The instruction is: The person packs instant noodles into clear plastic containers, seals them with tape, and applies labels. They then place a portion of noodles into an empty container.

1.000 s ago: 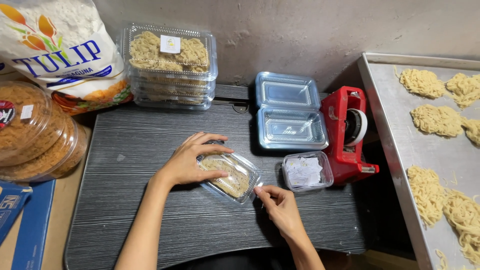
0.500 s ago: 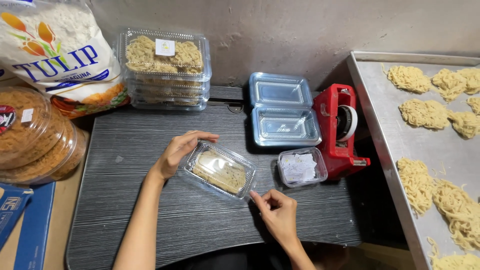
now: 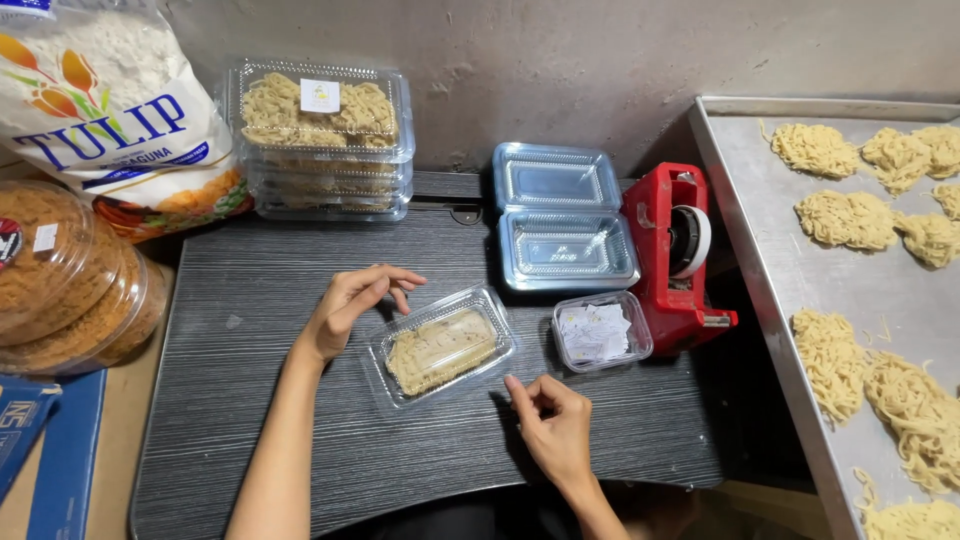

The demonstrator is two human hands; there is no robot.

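A closed clear plastic container point(image 3: 440, 347) with a block of pale noodles lies slanted on the dark grey striped table point(image 3: 230, 400). My left hand point(image 3: 350, 305) hovers at its left end with the fingers loosely curled and apart, holding nothing. Close to the table's front edge, my right hand point(image 3: 550, 420) has its fingers curled in and one fingertip at the container's near right corner. Nothing shows in that hand.
A stack of filled noodle containers point(image 3: 320, 140) stands at the back, beside a flour bag point(image 3: 110, 120) and round tubs point(image 3: 60, 270). An empty open container point(image 3: 560, 215), a small tub of paper labels point(image 3: 600, 333) and a red tape dispenser point(image 3: 675, 250) sit to the right. The metal tray point(image 3: 760, 270) holds several noodle nests.
My left hand has come off the container's lid and now sits at its left end. The container has turned slightly. My right hand stays near its front right corner.
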